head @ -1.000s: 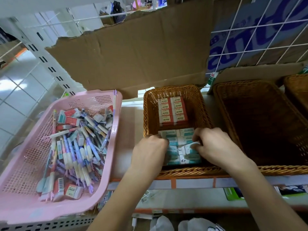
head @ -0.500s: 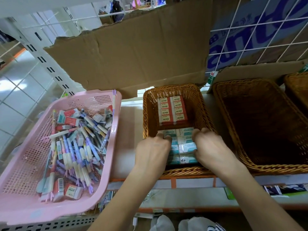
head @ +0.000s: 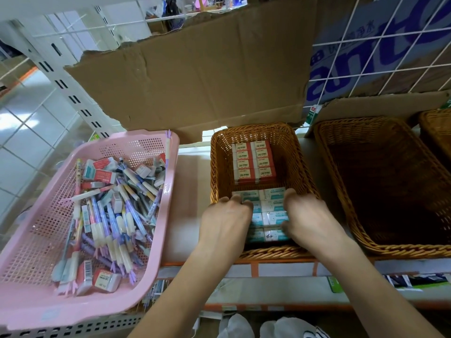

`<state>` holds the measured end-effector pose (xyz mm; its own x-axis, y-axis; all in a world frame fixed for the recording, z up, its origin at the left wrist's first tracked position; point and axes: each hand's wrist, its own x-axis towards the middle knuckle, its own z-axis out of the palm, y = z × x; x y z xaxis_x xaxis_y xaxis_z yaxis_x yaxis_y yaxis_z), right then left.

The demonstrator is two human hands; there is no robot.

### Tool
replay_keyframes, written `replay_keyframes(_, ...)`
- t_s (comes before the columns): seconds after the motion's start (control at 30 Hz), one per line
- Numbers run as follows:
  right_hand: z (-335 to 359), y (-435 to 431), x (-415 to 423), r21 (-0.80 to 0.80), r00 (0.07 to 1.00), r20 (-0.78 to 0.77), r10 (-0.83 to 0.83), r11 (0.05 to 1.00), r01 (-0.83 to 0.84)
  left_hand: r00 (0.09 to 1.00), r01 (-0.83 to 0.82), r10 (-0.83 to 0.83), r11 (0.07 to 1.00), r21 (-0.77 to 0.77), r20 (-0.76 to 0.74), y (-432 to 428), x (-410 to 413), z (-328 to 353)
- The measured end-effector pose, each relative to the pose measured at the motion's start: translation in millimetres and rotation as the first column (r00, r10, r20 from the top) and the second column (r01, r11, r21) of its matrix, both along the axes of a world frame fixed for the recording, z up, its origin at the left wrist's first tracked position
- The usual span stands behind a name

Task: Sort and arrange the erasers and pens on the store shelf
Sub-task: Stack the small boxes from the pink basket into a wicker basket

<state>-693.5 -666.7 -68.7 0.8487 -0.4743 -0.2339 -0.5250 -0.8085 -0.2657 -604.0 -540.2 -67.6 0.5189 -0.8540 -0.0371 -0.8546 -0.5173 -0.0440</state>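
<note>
Both hands, left hand (head: 225,222) and right hand (head: 308,219), press curled fingers against teal-wrapped erasers (head: 269,211), squaring rows inside the small brown wicker basket (head: 217,167); next, probably fetch loose erasers from the pink plastic basket (head: 31,240)

The pink tray (head: 168,191) was perforated plastic, smooth and faintly glossy. The basket (head: 217,167) and its neighbour (head: 341,191) were woven wicker with a rough, ridged, slightly shiny weave. The erasers (head: 253,162) wore printed paper sleeves. The cardboard (head: 195,81) was matt brown with a torn, ragged edge. The grid (head: 380,40) was white-coated wire.
</note>
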Motion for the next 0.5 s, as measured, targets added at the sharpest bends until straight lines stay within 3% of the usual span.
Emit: replay_keyframes(0.5,5.0,4.9,-1.9,0.005,0.998,0.0,-0.056,0.998,0.056,0.999,0.015,-0.016,1.0,-0.017,-0.035,1.4,3.1,-6.1)
